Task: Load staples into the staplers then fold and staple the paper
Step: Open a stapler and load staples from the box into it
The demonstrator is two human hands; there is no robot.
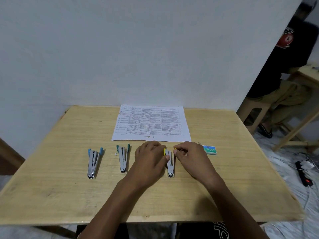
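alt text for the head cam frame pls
Both hands, left hand and right hand, work on an opened yellow stapler on a wooden table. Two more opened staplers, light blue and teal, lie left; printed paper behind, staple box right.

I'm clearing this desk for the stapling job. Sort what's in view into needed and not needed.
Needed:
- yellow stapler, open, both hands on it
- teal stapler, open
- blue stapler, open
- staple box
- printed paper
- left hand, right hand

Not needed:
- power strip on the floor
- second table at right
- stool
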